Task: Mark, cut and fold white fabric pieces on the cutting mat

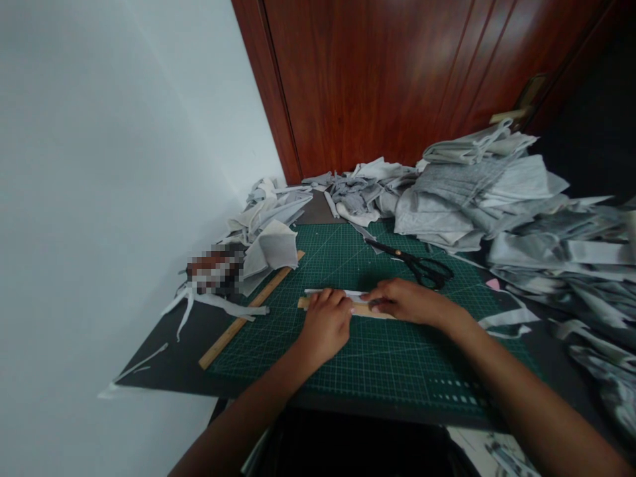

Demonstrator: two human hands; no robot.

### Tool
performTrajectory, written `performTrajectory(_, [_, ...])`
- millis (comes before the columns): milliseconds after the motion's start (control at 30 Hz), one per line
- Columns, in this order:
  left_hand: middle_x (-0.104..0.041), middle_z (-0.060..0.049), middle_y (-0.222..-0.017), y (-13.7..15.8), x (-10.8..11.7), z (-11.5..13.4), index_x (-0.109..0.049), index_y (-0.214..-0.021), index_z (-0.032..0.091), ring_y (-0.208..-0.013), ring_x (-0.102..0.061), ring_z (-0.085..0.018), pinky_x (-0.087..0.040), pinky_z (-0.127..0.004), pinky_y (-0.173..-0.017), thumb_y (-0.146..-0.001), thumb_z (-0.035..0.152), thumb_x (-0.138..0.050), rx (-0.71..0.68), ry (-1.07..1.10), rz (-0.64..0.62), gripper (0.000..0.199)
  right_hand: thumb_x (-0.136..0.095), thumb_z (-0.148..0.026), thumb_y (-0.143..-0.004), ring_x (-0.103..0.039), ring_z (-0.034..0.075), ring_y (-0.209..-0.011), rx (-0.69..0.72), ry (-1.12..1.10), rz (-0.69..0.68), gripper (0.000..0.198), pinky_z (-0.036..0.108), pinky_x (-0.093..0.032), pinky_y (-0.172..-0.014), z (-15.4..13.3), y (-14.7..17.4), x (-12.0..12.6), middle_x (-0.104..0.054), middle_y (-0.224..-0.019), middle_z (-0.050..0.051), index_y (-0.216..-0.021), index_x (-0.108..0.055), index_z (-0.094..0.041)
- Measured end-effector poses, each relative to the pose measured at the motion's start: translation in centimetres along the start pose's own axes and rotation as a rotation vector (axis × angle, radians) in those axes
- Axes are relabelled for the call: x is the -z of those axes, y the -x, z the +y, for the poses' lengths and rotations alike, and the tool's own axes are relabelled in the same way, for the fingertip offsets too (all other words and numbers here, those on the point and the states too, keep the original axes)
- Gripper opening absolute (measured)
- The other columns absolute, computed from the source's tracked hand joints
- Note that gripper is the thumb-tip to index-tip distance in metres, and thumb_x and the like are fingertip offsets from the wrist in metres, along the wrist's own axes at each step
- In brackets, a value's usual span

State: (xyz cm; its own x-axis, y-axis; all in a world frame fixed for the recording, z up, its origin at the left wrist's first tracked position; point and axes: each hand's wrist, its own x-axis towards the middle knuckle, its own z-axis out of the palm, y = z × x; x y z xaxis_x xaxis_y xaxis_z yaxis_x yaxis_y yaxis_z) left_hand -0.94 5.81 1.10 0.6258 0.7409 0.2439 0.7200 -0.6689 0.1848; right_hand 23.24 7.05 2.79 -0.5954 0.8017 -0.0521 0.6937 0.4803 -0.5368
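Presently: white strip (355, 295), one, at the dial's centre on the green mat (377, 371), short ruler (364, 309) set along it. Left hand (324, 322): fingers together, bent over ruler and strip; grip or mere pressing, cannot tell. Right hand (401, 301): forefinger and thumb slightly apart, tips at strip and ruler; pinch, cannot tell. Scissors (397, 253), 2 o'clock, in neither hand. Long ruler (221, 347), 9 o'clock. Cloth pieces (272, 255), 10 o'clock; cloth stack (447, 189), between 1 and 2. Status, by judgement: ruler and strip lined up, done; handling of strip, unfinished; remainder, uncertain.
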Motion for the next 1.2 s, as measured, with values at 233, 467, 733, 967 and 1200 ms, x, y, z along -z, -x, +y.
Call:
performTrajectory(233, [-0.067,0.000,-0.094,-1.2,0.0,-2.9,-0.069,-0.083,0.021,-0.094,-0.057,-0.020,-0.041,-0.036,-0.085,-0.093,0.021,-0.065,0.103,0.213,0.003,0.011,-0.060,-0.029,-0.096,-0.069,0.024,-0.095,0.005,0.002,-0.002,0.036,0.029,-0.047,-0.081,-0.3,-0.1,-0.1,-0.073,-0.104,0.010,-0.130,-0.071,-0.024])
performTrajectory(467, [-0.069,-0.001,-0.092,-2.0,0.3,-4.9,-0.074,-0.086,0.020,-0.094,-0.059,-0.019,-0.042,-0.034,-0.088,-0.092,0.015,-0.059,0.053,0.397,-0.072,0.017,-0.057,-0.028,-0.097,-0.069,0.024,-0.093,0.028,-0.006,-0.002,0.034,0.030,-0.047,-0.081,0.2,-0.1,-0.4,-0.072,-0.104,0.010,-0.128,-0.072,-0.024])
performTrajectory(733, [-0.068,-0.003,-0.100,-1.8,1.8,-7.6,-0.077,-0.094,0.021,-0.102,-0.059,-0.020,-0.044,-0.034,-0.098,-0.090,0.014,-0.054,0.026,0.493,-0.161,0.024,-0.059,-0.035,-0.097,-0.069,0.025,-0.100,-0.016,-0.105,-0.009,0.036,0.031,-0.050,-0.086,0.6,0.1,-0.2,-0.074,-0.112,0.012,-0.128,-0.073,-0.022])
performTrajectory(967, [-0.065,-0.006,-0.107,-1.5,2.0,-8.0,-0.078,-0.104,0.019,-0.109,-0.058,-0.022,-0.044,-0.036,-0.101,-0.089,0.016,-0.060,-0.013,0.494,-0.223,0.024,-0.060,-0.035,-0.095,-0.070,0.025,-0.097,-0.006,-0.143,-0.041,0.036,0.031,-0.050,-0.086,1.2,-0.2,-0.2,-0.074,-0.111,0.012,-0.124,-0.075,-0.021])
performTrajectory(1200, [-0.066,-0.005,-0.105,-1.2,1.7,-7.8,-0.078,-0.104,0.022,-0.107,-0.058,-0.021,-0.045,-0.036,-0.101,-0.090,0.017,-0.060,-0.039,0.459,-0.162,0.023,-0.061,-0.035,-0.092,-0.068,0.022,-0.083,-0.050,-0.203,-0.081,0.037,0.029,-0.049,-0.074,1.6,-0.1,-0.3,-0.075,-0.096,0.008,-0.123,-0.074,-0.019])
